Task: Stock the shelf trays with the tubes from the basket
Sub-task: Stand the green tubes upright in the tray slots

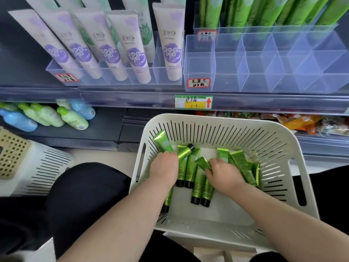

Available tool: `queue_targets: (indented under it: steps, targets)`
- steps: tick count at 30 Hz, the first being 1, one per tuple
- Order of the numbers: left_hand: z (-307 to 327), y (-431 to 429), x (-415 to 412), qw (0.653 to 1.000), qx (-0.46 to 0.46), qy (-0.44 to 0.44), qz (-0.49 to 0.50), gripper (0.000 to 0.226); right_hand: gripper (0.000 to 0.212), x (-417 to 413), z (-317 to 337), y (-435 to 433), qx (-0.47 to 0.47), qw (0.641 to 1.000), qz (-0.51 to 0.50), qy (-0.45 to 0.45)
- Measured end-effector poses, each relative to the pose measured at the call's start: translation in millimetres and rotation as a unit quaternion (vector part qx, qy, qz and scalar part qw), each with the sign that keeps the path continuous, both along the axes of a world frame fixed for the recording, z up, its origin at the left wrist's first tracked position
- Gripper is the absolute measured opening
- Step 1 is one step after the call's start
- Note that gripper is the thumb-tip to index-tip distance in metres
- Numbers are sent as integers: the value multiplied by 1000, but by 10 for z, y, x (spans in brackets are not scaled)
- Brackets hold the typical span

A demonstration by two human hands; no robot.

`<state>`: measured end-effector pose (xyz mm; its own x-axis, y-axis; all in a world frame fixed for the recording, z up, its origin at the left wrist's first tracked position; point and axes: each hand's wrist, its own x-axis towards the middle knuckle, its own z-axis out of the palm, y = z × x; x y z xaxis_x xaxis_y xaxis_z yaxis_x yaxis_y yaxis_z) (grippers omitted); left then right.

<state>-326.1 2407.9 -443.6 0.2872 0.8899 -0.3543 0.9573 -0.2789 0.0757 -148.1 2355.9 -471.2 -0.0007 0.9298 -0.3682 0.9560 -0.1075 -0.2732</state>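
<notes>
Nearest: two bare forearms reaching down into white slotted basket (268,140). Left hand (164,168) palm-down, fingers curled around green tubes (198,183), one gripped tube jutting up with black cap (190,147). Right hand (222,175) likewise closed on a small tilted green tube (202,163) at its fingertips. Loose in basket bottom: about a dozen green tubes with black caps, some flat, one leaning on the far-left wall; partial lettering "omile" legible on one. Left of basket: black-clad knee (85,195), second slotted white basket (47,171), beige perforated container (10,154). Beyond, lower shelf: green and blue bottles (47,116) lying on their sides. Shelf edge: green-and-yellow price tag (193,102) with red arrow, handwritten Chinese, "5 9". Upper shelf right: clear divided tray (264,72), front compartments holding nothing, red-bordered handwritten label (198,83). Behind it: tall green tubes (264,12), "Cham…" partly readable. Upper shelf left: white-and-purple tubes (171,44) marked "美加净 maxam" standing in another clear tray (113,76).
</notes>
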Motion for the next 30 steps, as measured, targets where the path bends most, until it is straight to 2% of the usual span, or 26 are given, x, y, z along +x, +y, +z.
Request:
queue_targets:
  steps: [2,5,8,12,17,23,30]
  targets:
    - [-5,-6,-15,1000,-7,30,1,30,23,36,106,20,32,998,-8,57]
    - [-40,-21,-29,998,-15,66,-1,26,22,112,247,22,83,993,-12,80]
    - [-71,-24,-33,995,-27,93,-16,29,26,163,334,8,92,989,-38,114]
    - [-68,-19,-2,995,-28,88,-41,25,19,221,410,-4,103,982,-56,151]
    - [40,-55,66,999,36,-38,-1,20,16,305,494,-12,115,979,-66,154]
    - [418,-85,244,968,73,-233,52,24,15,388,731,-43,180,975,-57,119]
    - [1018,-64,527,936,102,-333,48,25,21,564,1284,-73,251,964,-56,62]
